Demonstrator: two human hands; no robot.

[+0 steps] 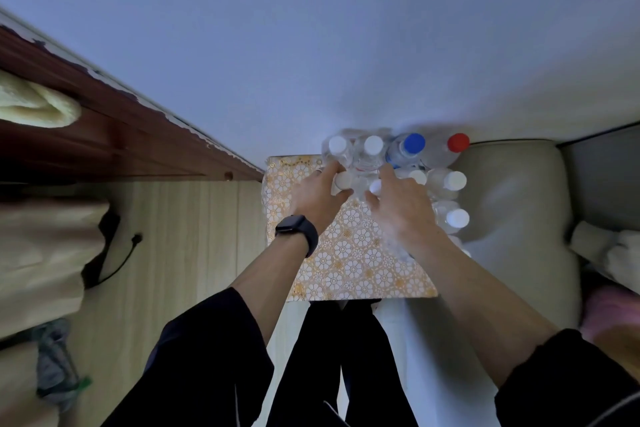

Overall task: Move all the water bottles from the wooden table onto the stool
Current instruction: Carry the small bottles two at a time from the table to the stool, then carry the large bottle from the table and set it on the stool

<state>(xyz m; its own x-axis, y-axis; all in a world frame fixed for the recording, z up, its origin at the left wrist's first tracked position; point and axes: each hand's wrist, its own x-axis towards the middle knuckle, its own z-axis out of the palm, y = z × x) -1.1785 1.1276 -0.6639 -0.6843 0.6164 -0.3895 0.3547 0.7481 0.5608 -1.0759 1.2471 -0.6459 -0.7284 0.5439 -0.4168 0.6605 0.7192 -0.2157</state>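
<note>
Several clear plastic water bottles stand packed together at the far end of a surface covered in gold floral-patterned cloth (349, 263). Most have white caps (373, 145), one has a blue cap (414, 142) and one a red cap (458, 142). My left hand (320, 194), with a dark watch on the wrist, grips a white-capped bottle (343, 180) at the near left of the cluster. My right hand (403, 208) grips the neighbouring white-capped bottle (375, 186). More white-capped bottles (457, 218) stand to the right of my right hand, partly hidden by it.
A beige cushioned seat (512, 204) adjoins the patterned surface on the right. Dark wooden furniture (104, 135) runs along the left wall, with pale folded fabric (41, 253) below it. A black cable (117, 263) lies on the light wooden floor (194, 236). My dark-trousered legs stand just in front.
</note>
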